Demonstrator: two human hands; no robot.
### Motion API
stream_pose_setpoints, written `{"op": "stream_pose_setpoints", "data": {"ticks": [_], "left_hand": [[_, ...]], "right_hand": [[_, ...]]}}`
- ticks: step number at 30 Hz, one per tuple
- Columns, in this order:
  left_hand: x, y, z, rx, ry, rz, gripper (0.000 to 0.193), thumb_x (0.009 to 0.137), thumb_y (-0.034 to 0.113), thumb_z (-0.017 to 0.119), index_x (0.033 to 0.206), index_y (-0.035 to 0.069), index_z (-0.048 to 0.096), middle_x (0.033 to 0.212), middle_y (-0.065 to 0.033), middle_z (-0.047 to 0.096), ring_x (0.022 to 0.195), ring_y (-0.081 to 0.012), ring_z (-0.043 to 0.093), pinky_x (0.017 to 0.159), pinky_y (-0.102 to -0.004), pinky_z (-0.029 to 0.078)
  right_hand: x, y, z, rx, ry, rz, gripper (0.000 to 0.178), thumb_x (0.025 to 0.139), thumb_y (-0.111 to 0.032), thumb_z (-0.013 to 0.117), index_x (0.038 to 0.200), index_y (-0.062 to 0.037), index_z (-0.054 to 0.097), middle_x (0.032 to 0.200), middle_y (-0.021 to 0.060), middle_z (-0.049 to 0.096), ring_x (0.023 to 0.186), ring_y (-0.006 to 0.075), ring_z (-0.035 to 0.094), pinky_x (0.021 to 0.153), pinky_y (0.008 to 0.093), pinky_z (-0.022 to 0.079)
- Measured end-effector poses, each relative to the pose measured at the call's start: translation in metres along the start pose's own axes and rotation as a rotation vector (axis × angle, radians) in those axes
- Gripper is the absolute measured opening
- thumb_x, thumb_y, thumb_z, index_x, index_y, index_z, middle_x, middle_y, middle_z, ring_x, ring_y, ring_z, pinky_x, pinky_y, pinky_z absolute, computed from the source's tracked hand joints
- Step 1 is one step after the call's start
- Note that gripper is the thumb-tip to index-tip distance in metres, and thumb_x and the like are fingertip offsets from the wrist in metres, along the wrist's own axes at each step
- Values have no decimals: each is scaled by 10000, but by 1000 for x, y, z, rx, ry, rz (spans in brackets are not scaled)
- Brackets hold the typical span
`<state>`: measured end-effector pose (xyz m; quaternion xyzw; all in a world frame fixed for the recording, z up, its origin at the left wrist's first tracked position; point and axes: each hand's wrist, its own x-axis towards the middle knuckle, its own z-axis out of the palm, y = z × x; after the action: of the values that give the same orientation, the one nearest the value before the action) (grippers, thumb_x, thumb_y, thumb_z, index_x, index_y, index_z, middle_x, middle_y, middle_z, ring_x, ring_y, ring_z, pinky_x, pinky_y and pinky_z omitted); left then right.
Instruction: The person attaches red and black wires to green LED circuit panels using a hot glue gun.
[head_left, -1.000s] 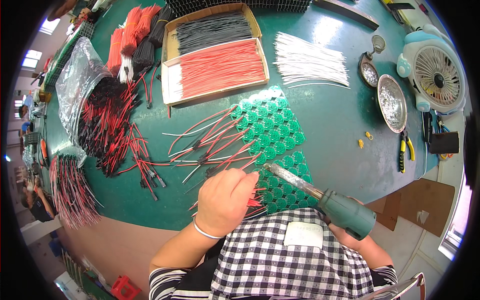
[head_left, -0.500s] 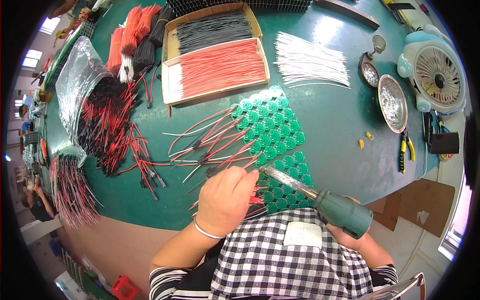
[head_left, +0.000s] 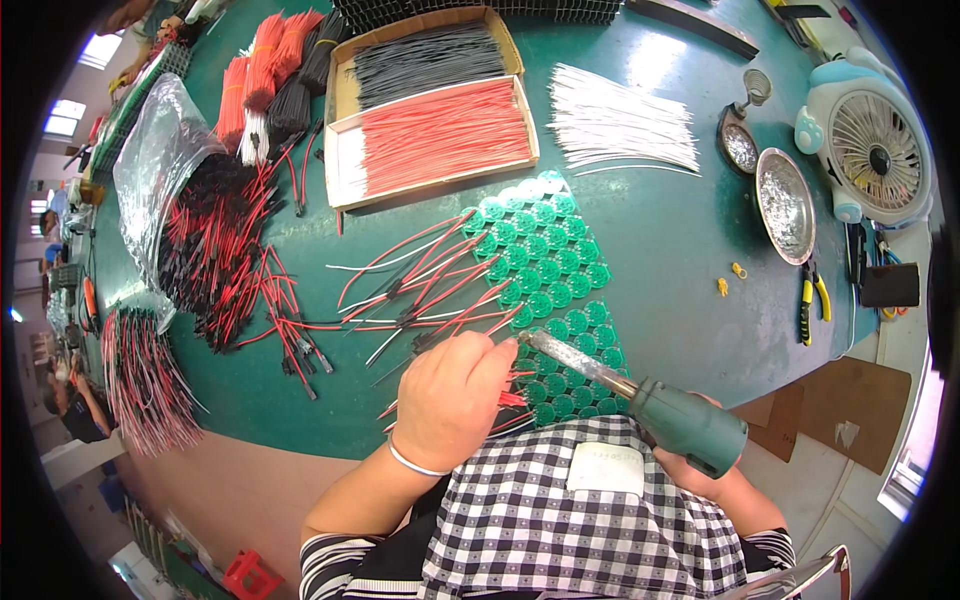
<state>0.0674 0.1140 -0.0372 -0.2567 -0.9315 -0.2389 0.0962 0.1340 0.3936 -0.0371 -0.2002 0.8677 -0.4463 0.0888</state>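
Now the right hand (head_left: pixel 695 482) grips a green-handled metal soldering iron (head_left: pixel 675 415) over a green circuit-board panel (head_left: pixel 565 387), by the near edge of the green worktable (head_left: pixel 680 270). The left hand (head_left: pixel 448 400), fingers pinched closed, hides anything held.

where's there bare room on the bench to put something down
Largest: the bench between the boards and pliers, below the white wires, above the iron. Smaller: between the bunched wires and left hand. Crowded: around the bag and just left of the boards.

A fan (head_left: pixel 880 160) stands at the right of the table (head_left: pixel 680 310). Pliers (head_left: pixel 806 305) lie nearer, two yellow bits (head_left: pixel 722 288) to their left. Cardboard (head_left: pixel 870 405) shows beyond the edge; lower left, a red stool (head_left: pixel 252 575).
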Motion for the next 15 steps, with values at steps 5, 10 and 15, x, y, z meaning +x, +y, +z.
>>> {"op": "stream_pose_setpoints", "data": {"ticks": [5, 10, 15], "left_hand": [[-1, 0, 0, -6, 8, 0, 262, 641, -8, 707, 892, 39, 650, 739, -68, 550, 608, -234, 565, 517, -333, 457], [-1, -1, 0, -4, 10, 5, 258, 642, -6, 709, 889, 38, 649, 736, -68, 551, 606, -233, 565, 514, -331, 457], [0, -2, 0, -8, 15, 4, 254, 642, -5, 712, 884, 41, 649, 733, -66, 554, 607, -231, 568, 514, -330, 458]], "right_hand": [[-8, 6, 6, 5, 51, 12, 365, 725, -67, 659, 1084, -35, 606, 1057, 110, 649, 989, 276, 624, 957, 404, 443], [-5, 4, 4, -111, 52, -77, 372, 726, -57, 657, 1092, -28, 596, 1049, 111, 650, 954, 285, 634, 933, 406, 460], [-29, 11, -1, 523, 79, 458, 381, 763, -49, 593, 1139, -2, 550, 983, 102, 626, 773, 202, 636, 698, 335, 525]]}}
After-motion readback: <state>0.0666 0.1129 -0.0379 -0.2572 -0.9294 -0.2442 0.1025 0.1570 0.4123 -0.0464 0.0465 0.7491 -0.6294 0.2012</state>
